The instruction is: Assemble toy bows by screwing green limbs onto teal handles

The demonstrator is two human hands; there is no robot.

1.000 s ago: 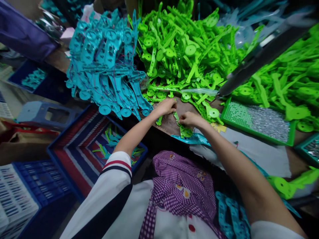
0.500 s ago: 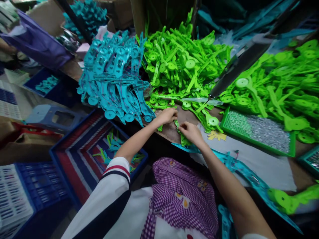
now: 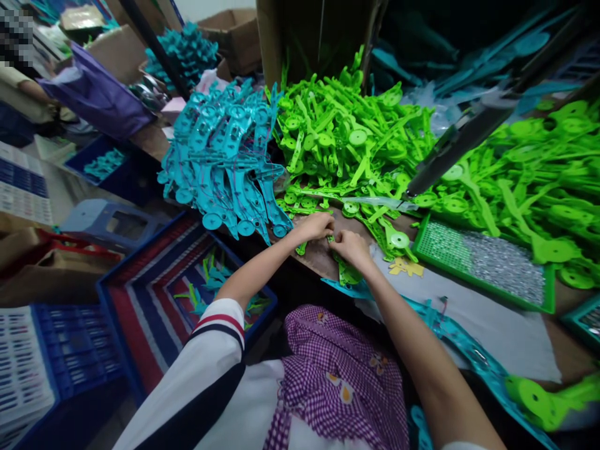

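As heaps of moulded plastic are crowding a wooden workbench (image 3: 319, 253), a person is handling one green plastic part (image 3: 345, 272) at the bench's near edge with two bare hands. Any lettering on the parts is too small to read. The left hand (image 3: 315, 226) and the right hand (image 3: 352, 247) are meeting fingertip to fingertip over the part's far end, fingers curled and pinching it between them. The rest of the part is lying flat on the wood, running back toward the person beneath the right hand. One long teal strip (image 3: 473, 353) is lying just beside it along the bench edge.

Behind the hands, one stack of teal parts (image 3: 225, 156) is leaning at left, touching one heap of green parts (image 3: 347, 134) at centre. A second green heap (image 3: 539, 181) is spreading at right. One green tray (image 3: 420, 237) of small silver screws is sitting near the right hand, with a single yellow piece (image 3: 405, 267) between them. Below the bench, one blue crate (image 3: 135, 294) is holding a few loose teal and green pieces.
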